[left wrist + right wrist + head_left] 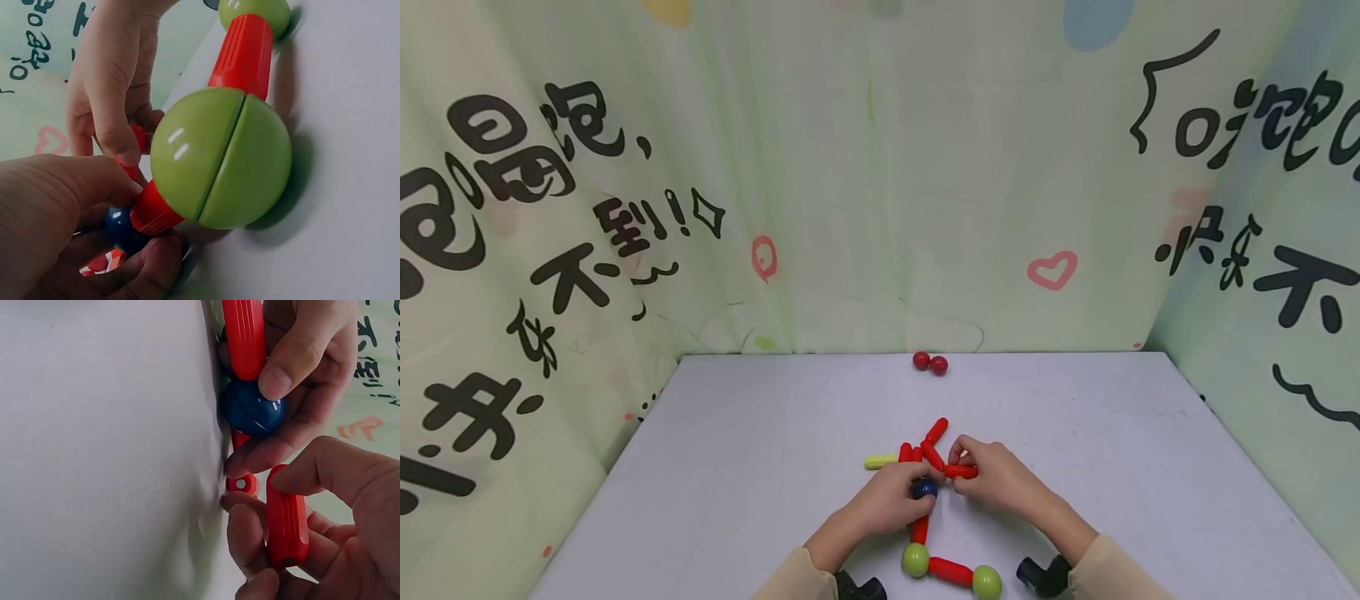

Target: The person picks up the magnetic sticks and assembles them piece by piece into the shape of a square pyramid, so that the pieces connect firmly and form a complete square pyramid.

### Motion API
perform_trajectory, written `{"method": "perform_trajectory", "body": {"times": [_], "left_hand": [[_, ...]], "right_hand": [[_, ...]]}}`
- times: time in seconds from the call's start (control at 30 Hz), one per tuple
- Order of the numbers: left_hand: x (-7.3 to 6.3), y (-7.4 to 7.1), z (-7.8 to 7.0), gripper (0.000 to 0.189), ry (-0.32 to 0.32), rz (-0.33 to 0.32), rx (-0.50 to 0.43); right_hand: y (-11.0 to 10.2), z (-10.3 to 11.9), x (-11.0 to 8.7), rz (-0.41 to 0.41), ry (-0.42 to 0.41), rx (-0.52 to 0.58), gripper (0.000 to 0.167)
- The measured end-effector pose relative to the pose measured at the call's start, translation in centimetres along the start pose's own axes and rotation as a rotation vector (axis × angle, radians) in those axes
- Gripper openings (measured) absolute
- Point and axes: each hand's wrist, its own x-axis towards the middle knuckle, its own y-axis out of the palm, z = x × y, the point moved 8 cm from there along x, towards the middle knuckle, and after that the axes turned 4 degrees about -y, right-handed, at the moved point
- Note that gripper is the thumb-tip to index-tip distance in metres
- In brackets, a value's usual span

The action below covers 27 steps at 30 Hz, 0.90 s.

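Note:
My left hand (891, 500) grips a blue ball (923, 489), its thumb on the near side. A red rod (920, 530) runs from that ball to a green ball (222, 159), which looms large in the left wrist view. Another red rod (951, 572) links it to a second green ball (987, 582). My right hand (997, 477) pinches a separate ribbed red rod (287, 519) between thumb and fingers, just right of the blue ball. Another red rod's end with a pale round tip (241, 484) shows near the left fingertips in the right wrist view.
Beyond the hands lie several red rods, one angled outward (936, 430), and a yellow rod (880, 461) to the left. Two dark red balls (921, 361) sit near the white table's (760, 433) back edge. Printed curtains (880, 183) surround the table's back and sides.

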Motion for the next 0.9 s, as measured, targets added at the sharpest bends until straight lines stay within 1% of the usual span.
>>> {"method": "perform_trajectory", "body": {"times": [0.17,0.3,0.47,0.53,0.63,0.77,0.9], "left_hand": [[-0.1,0.0,0.2,0.031,-0.008,-0.009,-0.015],[-0.1,-0.1,0.4,0.029,-0.017,-0.018,-0.030],[0.0,-0.3,0.6,0.025,-0.011,-0.048,-0.019],[0.0,-0.5,0.6,0.024,-0.004,-0.061,-0.007],[-0.1,-0.6,0.6,0.024,0.000,-0.069,-0.005],[-0.2,-0.8,0.7,0.023,-0.015,-0.079,0.000],[-0.4,-1.1,0.6,0.021,-0.015,-0.104,0.040]], "right_hand": [[0.1,0.3,-0.4,0.024,0.009,-0.028,0.034],[0.5,0.6,-0.6,0.057,-0.011,-0.031,0.033],[1.2,0.9,-0.5,0.085,-0.087,-0.046,0.030],[1.3,1.0,-0.4,0.085,-0.119,-0.056,0.029],[1.6,1.1,-0.2,0.079,-0.144,-0.069,0.030],[1.7,1.1,-0.1,0.075,-0.139,-0.073,0.029],[1.6,1.2,-0.1,0.083,-0.128,-0.090,0.022]]}}
